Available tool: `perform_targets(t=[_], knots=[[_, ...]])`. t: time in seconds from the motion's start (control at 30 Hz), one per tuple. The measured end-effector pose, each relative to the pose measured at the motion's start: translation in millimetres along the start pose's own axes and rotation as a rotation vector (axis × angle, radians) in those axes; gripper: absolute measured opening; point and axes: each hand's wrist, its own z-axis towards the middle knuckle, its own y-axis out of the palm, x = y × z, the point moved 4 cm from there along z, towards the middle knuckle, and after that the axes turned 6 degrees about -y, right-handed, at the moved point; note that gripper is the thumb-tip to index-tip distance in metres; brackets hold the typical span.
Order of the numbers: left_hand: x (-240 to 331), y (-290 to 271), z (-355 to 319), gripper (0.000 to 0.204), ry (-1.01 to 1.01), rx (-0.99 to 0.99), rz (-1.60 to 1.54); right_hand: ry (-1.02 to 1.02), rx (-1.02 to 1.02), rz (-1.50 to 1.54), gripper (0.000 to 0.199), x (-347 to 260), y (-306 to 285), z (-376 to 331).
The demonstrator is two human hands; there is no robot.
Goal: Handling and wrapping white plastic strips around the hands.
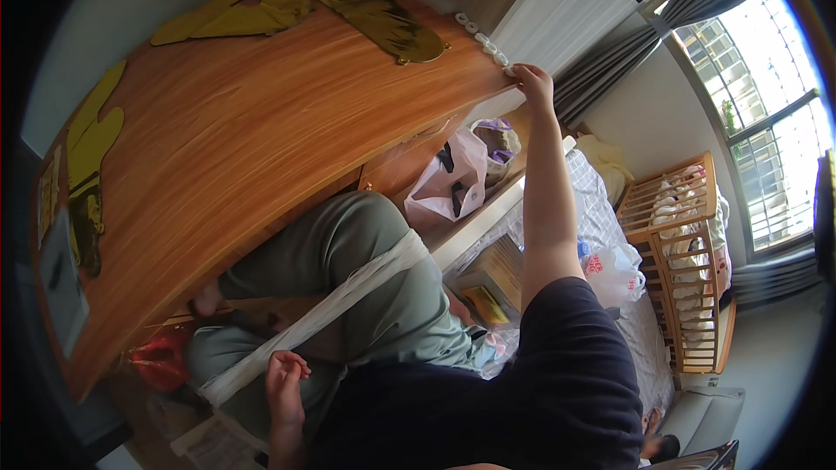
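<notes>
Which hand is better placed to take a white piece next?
Right hand, probably: it's at the white pieces on the desk; the left hand is down by the white strip.

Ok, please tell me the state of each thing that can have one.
White strands: stretched across both knees
White bundles: in a row on the table
Gold foil pieces: lying flat
Right fingers: at the row's end
Left fingers: curled near strands
Grey curtain: tied back
Crib: holding cloths

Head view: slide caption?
Right hand at a row of small white pieces on a brown wooden table; left hand beside a white stranded bundle across the lap.
</notes>
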Motion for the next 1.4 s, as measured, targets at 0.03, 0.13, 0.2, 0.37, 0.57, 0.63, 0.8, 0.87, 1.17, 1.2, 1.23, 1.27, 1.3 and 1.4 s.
perform_targets(t=[0.03,0.13,0.2,0.37,0.57,0.63,0.8,0.87,1.17,1.2,1.23,1.27,1.3,1.4], knots=[[1.2,1.0,-0.4,0.007,0.008,-0.007,0.009,-0.002,-0.017,-0.029,0.023,1.0,1.9,0.0],[1.5,2.5,-1.3,0.005,0.016,-0.008,0.02,0.003,-0.015,-0.055,0.024,1.3,3.7,-1.4],[-0.6,0.5,-0.6,0.004,0.016,-0.002,0.02,0.013,0.006,-0.012,0.025,-1.2,4.8,-4.3],[3.0,-13.9,-2.2,0.008,0.139,0.031,0.288,-0.226,0.241,-0.144,0.03,-20.0,-0.7,-35.9],[70.2,-17.0,-14.7,0.038,0.711,0.428,1.263,-0.506,-0.077,0.027,0.018,-112.8,92.3,-204.3],[76.2,-21.7,-9.7,0.049,0.68,0.424,1.306,-0.639,-0.27,-0.056,0.018,-122.5,128.8,-255.6],[68.2,-33.5,-3.8,0.046,0.426,0.302,1.373,-0.545,-0.67,0.042,0.013,-145.6,184.6,-341.6],[65.0,-38.3,-5.5,0.04,0.406,0.291,1.367,-0.484,-0.77,0.087,0.01,-145.4,196.4,-365.4],[61.4,-40.9,-15.5,0.024,0.461,0.316,1.338,-0.421,-0.989,0.214,0.008,-146.8,217.2,-399.2],[61.0,-41.3,-15.5,0.024,0.468,0.317,1.346,-0.421,-0.99,0.213,0.008,-147.4,217.2,-398.1],[60.9,-41.0,-15.7,0.024,0.467,0.317,1.345,-0.415,-0.982,0.219,0.008,-148.0,216.4,-396.4],[62.2,-39.8,-15.9,0.024,0.491,0.33,1.344,-0.409,-0.975,0.225,0.007,-148.2,215.6,-394.9],[63.5,-38.5,-15.9,0.024,0.516,0.342,1.344,-0.409,-0.975,0.224,0.007,-147.9,214.9,-393.6],[64.7,-37.1,-14.5,0.025,0.512,0.342,1.358,-0.383,-0.984,0.218,0.006,-145.8,212.1,-392.1]])
